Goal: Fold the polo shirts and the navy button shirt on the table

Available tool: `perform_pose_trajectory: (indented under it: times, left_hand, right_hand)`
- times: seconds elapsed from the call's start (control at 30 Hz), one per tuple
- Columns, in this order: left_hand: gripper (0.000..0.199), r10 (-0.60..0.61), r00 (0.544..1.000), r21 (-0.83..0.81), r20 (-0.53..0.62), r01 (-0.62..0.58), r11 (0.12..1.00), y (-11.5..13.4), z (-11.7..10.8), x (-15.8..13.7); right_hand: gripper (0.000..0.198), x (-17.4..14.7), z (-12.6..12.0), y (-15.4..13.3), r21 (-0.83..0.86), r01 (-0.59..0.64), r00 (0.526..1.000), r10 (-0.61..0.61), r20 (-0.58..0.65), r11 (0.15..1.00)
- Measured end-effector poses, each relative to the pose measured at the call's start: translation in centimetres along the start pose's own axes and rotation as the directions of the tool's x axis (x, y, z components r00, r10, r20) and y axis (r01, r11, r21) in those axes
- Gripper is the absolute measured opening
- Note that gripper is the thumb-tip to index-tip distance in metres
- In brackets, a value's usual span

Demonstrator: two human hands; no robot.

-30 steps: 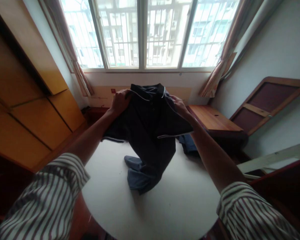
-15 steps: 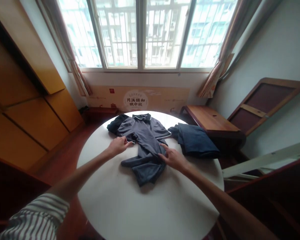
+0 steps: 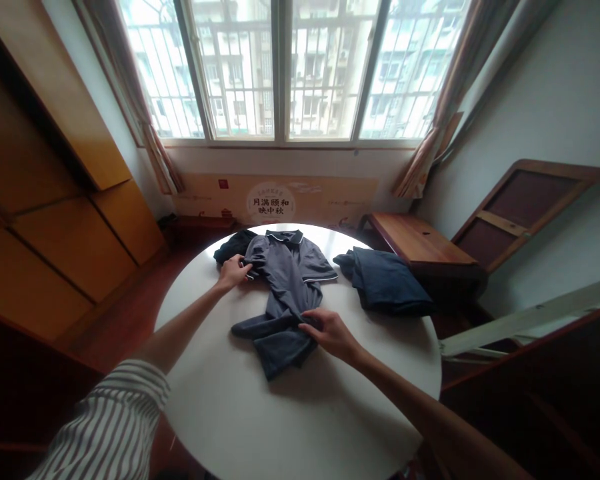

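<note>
A grey polo shirt (image 3: 287, 277) with a dark, white-edged collar lies on the round white table (image 3: 330, 413), its collar toward the window. Its lower part is rumpled and bunched toward me. My left hand (image 3: 234, 272) pinches the sleeve on the left side. Lower down, my right hand (image 3: 329, 332) grips the bunched cloth near the shirt's right edge between thumb and fingers. Just behind my left hand sits a black bundle of cloth (image 3: 233, 245), partly covered by the shirt. To the right rests a folded dark blue garment (image 3: 390, 280).
A wooden side table (image 3: 420, 237) stands behind the round table at right, with a wood-framed panel (image 3: 520, 207) leaning by the wall. Yellow-brown cabinets (image 3: 70, 247) line the left. A pale rail (image 3: 530, 320) runs close to the table's right edge.
My left hand has moved up and left along the sleeve. My right hand has drawn the lower cloth toward me and to the left, so the shirt's body lies straighter.
</note>
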State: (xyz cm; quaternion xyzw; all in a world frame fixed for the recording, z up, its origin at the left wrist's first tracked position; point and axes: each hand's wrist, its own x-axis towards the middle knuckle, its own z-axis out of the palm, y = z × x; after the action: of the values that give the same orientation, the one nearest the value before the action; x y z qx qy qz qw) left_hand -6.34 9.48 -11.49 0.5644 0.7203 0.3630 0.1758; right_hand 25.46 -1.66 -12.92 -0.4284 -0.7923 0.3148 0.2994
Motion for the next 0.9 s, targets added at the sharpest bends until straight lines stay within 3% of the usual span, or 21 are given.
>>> perform_pose_trajectory:
  times: [0.13, 0.3, 0.43, 0.57, 0.7, 0.8, 0.83, 0.87, 0.9]
  left_hand:
    - [0.021, 0.067, 0.997, -0.073, -0.041, -0.069, 0.995, 0.1, -3.1, 1.5]
    - [0.022, 0.093, 0.966, -0.040, -0.243, -0.105, 0.994, -0.4, -7.8, 4.3]
    - [0.024, 0.110, 0.943, 0.008, -0.314, -0.113, 0.994, -2.0, -10.8, 5.4]
    - [0.017, 0.189, 0.933, 0.121, -0.305, -0.158, 0.980, -2.5, -11.6, 4.5]
    - [0.015, 0.248, 0.958, 0.224, -0.146, -0.212, 0.951, -1.2, -9.1, 1.5]
    - [0.031, 0.273, 0.960, 0.229, 0.067, -0.281, 0.932, 0.8, -6.3, -3.3]
    - [0.035, 0.303, 0.938, 0.210, 0.166, -0.334, 0.919, 1.5, -5.6, -5.4]
    - [0.037, 0.382, 0.870, 0.165, 0.312, -0.446, 0.880, 2.3, -5.0, -7.7]
    - [0.035, 0.472, 0.768, 0.096, 0.432, -0.559, 0.823, 3.0, -4.4, -10.1]
  right_hand:
    - [0.049, -0.3, -2.5, 0.3, 0.406, -0.177, 0.972, 0.223, -0.070, 0.897]
    - [0.049, -2.1, -5.4, 0.6, 0.545, -0.203, 0.946, 0.307, -0.105, 0.814]
    - [0.045, -4.1, -8.3, 1.3, 0.486, -0.226, 0.950, 0.301, -0.082, 0.844]
    - [0.042, -5.3, -11.2, 2.6, 0.138, -0.245, 0.967, 0.252, -0.039, 0.960]
    - [0.036, -5.8, -11.5, 2.9, -0.305, -0.145, 0.989, 0.131, -0.066, 0.941]
    - [0.042, -6.5, -9.9, 1.9, -0.453, -0.068, 0.997, 0.044, -0.063, 0.889]
    - [0.046, -6.8, -9.3, 1.4, -0.478, -0.028, 0.999, 0.009, -0.040, 0.878]
    - [0.048, -7.2, -8.7, 0.9, -0.499, 0.027, 0.999, -0.038, -0.012, 0.866]
    - [0.049, -7.5, -8.1, 0.3, -0.513, 0.093, 0.995, -0.092, 0.027, 0.853]
